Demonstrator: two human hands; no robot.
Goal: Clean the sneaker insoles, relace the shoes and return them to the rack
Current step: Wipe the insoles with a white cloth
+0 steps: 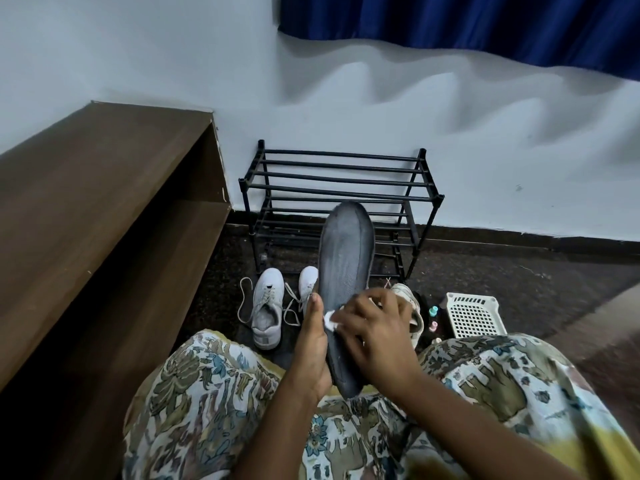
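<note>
Two hands meet on a grey insole (pixel 346 251), held upright in front of the black rack (pixel 339 174). The left hand (pixel 311 344) has its grip curled round the insole's edge near the heel. The right hand (pixel 374 334) pinches a white wipe (pixel 329 320) against its face. White sneakers (pixel 266 306) with loose laces lie on the floor before the rack, and a white basket (pixel 474 313) sits to the rack's right.

Dark floor (pixel 519 285): black rack (pixel 332 177), white sneakers (pixel 266 306), white basket (pixel 474 317), small bottles (pixel 433 311).
</note>
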